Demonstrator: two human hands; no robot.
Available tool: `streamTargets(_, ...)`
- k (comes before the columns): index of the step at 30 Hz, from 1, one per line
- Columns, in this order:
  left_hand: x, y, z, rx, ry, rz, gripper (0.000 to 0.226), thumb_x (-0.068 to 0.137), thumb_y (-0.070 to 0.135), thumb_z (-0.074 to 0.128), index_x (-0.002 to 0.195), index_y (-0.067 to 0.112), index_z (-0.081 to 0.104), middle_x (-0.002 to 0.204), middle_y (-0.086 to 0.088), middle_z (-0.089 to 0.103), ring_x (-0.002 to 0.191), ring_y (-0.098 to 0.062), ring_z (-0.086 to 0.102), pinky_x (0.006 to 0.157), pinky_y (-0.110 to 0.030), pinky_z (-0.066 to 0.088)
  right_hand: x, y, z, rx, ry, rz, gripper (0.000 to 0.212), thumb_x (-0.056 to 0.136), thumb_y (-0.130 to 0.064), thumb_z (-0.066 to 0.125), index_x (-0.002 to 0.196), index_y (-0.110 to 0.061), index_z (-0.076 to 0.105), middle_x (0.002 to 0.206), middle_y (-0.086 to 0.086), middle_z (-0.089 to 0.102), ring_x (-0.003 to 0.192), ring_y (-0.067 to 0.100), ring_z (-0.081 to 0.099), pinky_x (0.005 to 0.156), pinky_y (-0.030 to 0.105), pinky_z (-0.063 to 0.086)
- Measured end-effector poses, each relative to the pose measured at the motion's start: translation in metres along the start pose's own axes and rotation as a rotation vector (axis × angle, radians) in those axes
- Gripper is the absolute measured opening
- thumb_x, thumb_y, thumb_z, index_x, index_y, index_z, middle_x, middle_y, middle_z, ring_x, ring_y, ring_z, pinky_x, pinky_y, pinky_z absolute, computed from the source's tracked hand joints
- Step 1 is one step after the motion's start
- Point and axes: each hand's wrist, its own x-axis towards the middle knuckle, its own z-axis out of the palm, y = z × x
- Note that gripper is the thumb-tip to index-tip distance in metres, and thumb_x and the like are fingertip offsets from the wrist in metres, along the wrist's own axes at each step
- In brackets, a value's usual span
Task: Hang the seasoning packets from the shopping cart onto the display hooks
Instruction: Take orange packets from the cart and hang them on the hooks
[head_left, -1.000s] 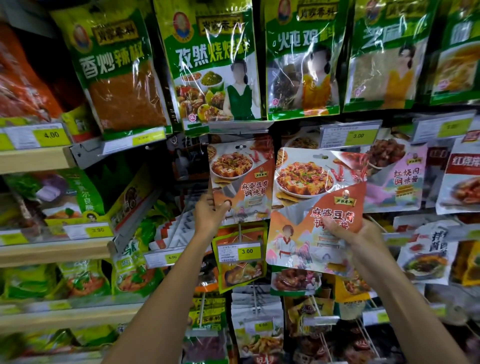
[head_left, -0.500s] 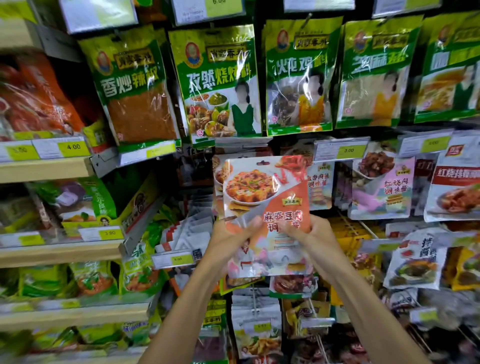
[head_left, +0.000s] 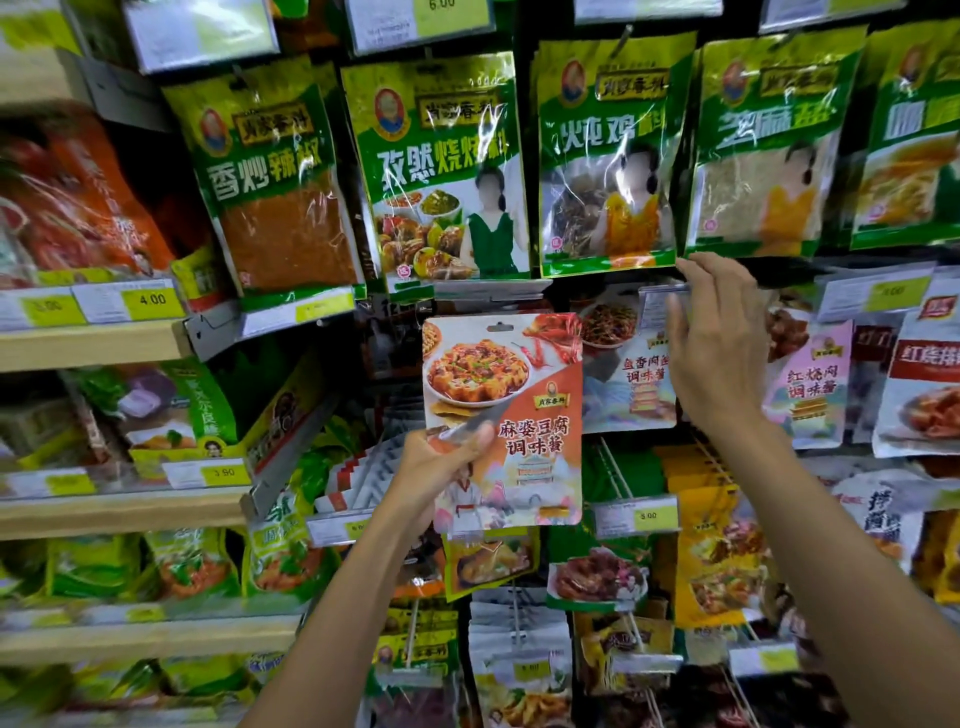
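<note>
Worn on head, wide-angle, single view; facing straight ahead at packets (head_left: 449, 171) and shelves (head_left: 93, 343), close up.

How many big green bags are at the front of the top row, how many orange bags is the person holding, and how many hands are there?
Big green bags, front of top row: 5
Orange bag held by the left hand: 1
Hands: 2, the left hand and the right hand
Total: 8

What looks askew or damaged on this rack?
The grey price rail at the right end of the middle wooden shelf slants steeply instead of lying level. Nothing looks spilled or torn, though blur hides fine detail.
</note>
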Motion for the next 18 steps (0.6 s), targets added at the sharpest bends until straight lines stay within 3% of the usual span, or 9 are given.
streamTargets(3,0.012,0.001,-0.004,0.024,0.017,-0.028,0.044,0.06,0.043,0.08,0.056,0.006,0.056,0.056,-0.006,0.056,0.058,-0.017,0.054,0.058,-0.032,0.044,0.001,0.006,0.012,-0.031,0.009,-0.046,0.034,0.102,-0.017,0.04,0.124,0.004,0.055,0.123,0.022,0.057,0.118,0.035,0.048,0.108,0.043,0.034)
streamTargets(7,0.024,-0.005,-0.004,0.01,0.026,-0.059,0.041,0.061,0.041,0.08,0.047,0.018,0.049,0.051,-0.002,0.051,0.055,-0.017,0.051,0.059,-0.029,0.043,0.0,0.012,0.021,-0.053,0.055,-0.063,0.031,0.103,-0.017,0.04,0.117,0.004,0.059,0.113,0.023,0.061,0.109,0.038,0.054,0.108,0.044,0.035)
streamTargets(9,0.029,-0.009,-0.003,0.005,0.015,-0.067,0.037,0.058,0.042,0.08,0.05,0.017,0.054,0.052,-0.001,0.055,0.054,-0.014,0.053,0.055,-0.025,0.043,-0.002,0.014,0.023,-0.053,0.082,-0.078,0.031,0.103,-0.017,0.042,0.116,0.005,0.06,0.112,0.023,0.062,0.108,0.037,0.055,0.109,0.044,0.036)
streamTargets(12,0.037,-0.017,-0.001,0.002,0.036,-0.088,0.041,0.058,0.042,0.081,0.071,0.008,0.062,0.063,-0.003,0.065,0.06,-0.014,0.061,0.059,-0.024,0.046,-0.003,0.017,0.024,-0.044,0.117,-0.105,0.032,0.103,-0.019,0.046,0.117,0.005,0.06,0.112,0.022,0.063,0.109,0.037,0.057,0.109,0.044,0.037)
streamTargets(16,0.043,-0.024,0.001,-0.007,0.028,-0.095,0.041,0.057,0.043,0.08,0.065,0.009,0.058,0.054,-0.001,0.057,0.048,-0.009,0.051,0.05,-0.019,0.041,-0.004,0.019,0.022,-0.033,0.128,-0.121,0.034,0.102,-0.021,0.048,0.119,0.005,0.06,0.115,0.023,0.063,0.111,0.038,0.057,0.109,0.044,0.037)
streamTargets(18,0.044,-0.027,0.0,-0.021,0.03,-0.1,0.047,0.059,0.042,0.079,0.075,0.001,0.063,0.063,-0.009,0.061,0.054,-0.014,0.053,0.053,-0.021,0.043,-0.005,0.019,0.022,-0.037,0.127,-0.128,0.034,0.102,-0.021,0.049,0.12,0.005,0.06,0.116,0.022,0.063,0.112,0.037,0.058,0.109,0.044,0.038)
